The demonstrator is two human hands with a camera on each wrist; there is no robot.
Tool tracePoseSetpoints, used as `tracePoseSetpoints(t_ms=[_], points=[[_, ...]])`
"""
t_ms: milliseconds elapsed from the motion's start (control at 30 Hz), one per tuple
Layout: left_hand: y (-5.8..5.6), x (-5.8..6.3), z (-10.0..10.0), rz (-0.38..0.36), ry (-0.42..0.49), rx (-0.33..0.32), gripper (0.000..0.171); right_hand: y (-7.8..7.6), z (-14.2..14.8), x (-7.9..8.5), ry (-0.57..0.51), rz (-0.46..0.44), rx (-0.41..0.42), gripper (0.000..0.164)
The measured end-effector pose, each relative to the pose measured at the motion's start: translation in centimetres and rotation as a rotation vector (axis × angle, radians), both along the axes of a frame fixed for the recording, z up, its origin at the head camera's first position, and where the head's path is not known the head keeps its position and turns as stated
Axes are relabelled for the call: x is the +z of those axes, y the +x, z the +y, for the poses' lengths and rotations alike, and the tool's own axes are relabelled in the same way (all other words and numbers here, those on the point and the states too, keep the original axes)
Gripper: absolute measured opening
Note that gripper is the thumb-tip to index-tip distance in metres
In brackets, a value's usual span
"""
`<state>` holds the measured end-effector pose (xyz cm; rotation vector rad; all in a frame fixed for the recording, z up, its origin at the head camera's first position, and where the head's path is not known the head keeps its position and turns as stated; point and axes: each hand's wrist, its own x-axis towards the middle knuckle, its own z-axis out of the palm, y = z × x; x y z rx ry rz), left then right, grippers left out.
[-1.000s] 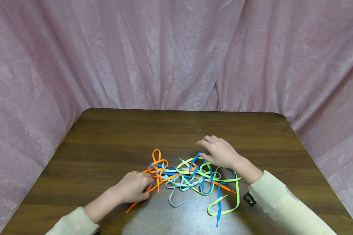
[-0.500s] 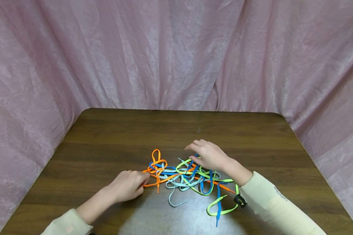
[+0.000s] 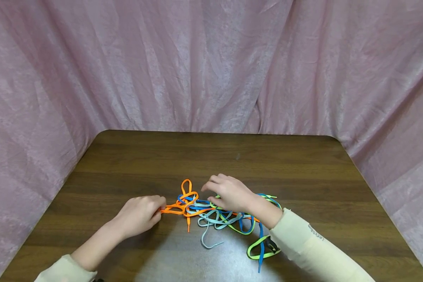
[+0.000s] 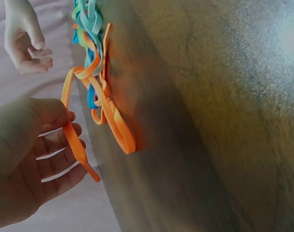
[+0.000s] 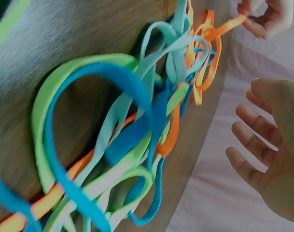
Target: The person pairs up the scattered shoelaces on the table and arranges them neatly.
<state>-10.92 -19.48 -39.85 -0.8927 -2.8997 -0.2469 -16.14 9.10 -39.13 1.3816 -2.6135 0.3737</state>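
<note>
My left hand (image 3: 141, 215) pinches an orange shoelace (image 4: 75, 142) between thumb and forefinger, near its tipped end in the left wrist view. The lace stretches from those fingers to a loose orange knot with loops (image 3: 187, 197). My right hand (image 3: 229, 192) hovers over the tangle with its fingers spread and a little bent, holding nothing. Under and beside it lie a blue shoelace (image 5: 156, 125), a yellow-green shoelace (image 5: 48, 101) and a pale aqua shoelace (image 5: 115, 111), interwoven with the orange one. Part of the tangle is hidden beneath the right hand and forearm.
The tangle lies on a dark wooden table (image 3: 155, 160), toward its near side. Behind the far edge hangs a pink curtain (image 3: 204, 70). A black wrist device (image 3: 270, 245) shows below the right sleeve, over the yellow-green lace.
The left hand has moved left, drawing the orange lace's end out from the tangle. My right hand has travelled left across the laces, from the blue and yellow-green loops toward the orange knot.
</note>
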Motion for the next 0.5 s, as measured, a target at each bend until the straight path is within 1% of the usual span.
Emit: tracePoseSetpoints(t_ms=[133,233,500], points=[[0.0,0.3,-0.3,0.016,0.016,0.017,0.024,0.3,-1.4,0.0,0.007,0.016,0.034,0.024],[0.0,0.5,-0.5,0.035,0.029,0.026,0.025,0.5,-2.4,-0.1,0.015,0.018,0.045,0.024],[-0.1,1.0,-0.5,0.050,0.055,0.034,0.024,1.0,-4.4,-1.1,0.045,-0.002,0.045,0.023]])
